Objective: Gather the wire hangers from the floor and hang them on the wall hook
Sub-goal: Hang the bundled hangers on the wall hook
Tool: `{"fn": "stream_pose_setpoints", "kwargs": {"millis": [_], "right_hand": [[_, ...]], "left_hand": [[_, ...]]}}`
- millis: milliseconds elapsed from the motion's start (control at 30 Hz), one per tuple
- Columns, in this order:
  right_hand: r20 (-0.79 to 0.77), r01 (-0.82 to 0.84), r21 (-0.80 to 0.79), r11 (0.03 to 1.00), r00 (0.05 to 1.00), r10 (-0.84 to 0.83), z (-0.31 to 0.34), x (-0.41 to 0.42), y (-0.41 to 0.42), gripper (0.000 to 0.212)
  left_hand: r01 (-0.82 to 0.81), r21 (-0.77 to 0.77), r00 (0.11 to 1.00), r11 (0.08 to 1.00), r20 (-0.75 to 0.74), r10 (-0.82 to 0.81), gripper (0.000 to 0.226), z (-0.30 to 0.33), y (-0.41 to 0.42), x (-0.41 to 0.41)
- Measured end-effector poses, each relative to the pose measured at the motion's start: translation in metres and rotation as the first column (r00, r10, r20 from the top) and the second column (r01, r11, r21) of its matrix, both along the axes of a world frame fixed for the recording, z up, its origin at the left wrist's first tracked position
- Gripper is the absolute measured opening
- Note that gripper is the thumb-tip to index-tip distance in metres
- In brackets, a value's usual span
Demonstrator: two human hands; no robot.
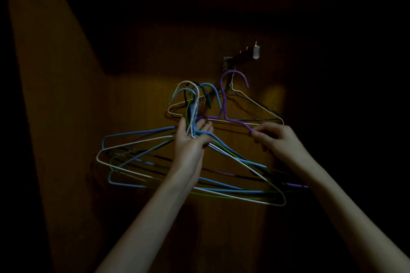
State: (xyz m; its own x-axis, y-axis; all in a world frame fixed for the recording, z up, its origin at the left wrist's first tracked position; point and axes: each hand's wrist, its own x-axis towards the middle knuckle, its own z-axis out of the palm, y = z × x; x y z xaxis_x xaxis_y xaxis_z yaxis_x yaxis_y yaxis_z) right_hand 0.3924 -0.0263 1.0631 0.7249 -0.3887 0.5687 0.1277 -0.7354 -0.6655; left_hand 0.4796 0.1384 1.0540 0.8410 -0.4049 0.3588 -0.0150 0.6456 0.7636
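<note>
Head view: purple hanger (224, 97) hook upward.

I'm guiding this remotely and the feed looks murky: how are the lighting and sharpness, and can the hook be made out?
Head view: very dim, with only a warm patch lit on the wooden wall and the edges almost black. The wall hook rack is faint but visible. The bundle of hangers in the left hand shows its colours. The right hand, pinching the purple hanger, looks slightly blurred.
</note>
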Motion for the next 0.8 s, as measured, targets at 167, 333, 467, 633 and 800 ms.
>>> {"fn": "stream_pose_setpoints", "kwargs": {"millis": [167,333,467,633,800], "right_hand": [[-0.045,-0.119,0.105,0.987,0.991,0.124,-0.001,-0.005,0.005,0.017],[0.005,-0.232,0.161,0.959,0.972,0.234,-0.001,-0.003,0.022,0.016],[0.031,-0.208,0.226,0.952,0.978,0.206,-0.003,-0.005,0.027,0.017],[0.026,-0.112,0.306,0.945,0.994,0.109,-0.005,-0.009,0.032,0.014],[-0.063,-0.096,0.466,0.880,0.988,0.141,-0.009,-0.019,0.037,0.017]], "left_hand": [[0.054,0.049,0.998,0.997,0.012,-0.054,0.087,-0.004,-0.004,-0.021],[0.115,0.096,0.993,0.989,0.009,-0.116,0.087,-0.010,-0.004,-0.040],[0.141,0.106,0.990,0.984,-0.007,-0.141,0.088,-0.012,0.005,-0.044],[0.143,0.106,0.990,0.984,-0.019,-0.142,0.087,-0.014,0.017,-0.052],[0.164,0.106,0.986,0.981,-0.025,-0.162,0.087,-0.014,0.032,-0.061]]}}
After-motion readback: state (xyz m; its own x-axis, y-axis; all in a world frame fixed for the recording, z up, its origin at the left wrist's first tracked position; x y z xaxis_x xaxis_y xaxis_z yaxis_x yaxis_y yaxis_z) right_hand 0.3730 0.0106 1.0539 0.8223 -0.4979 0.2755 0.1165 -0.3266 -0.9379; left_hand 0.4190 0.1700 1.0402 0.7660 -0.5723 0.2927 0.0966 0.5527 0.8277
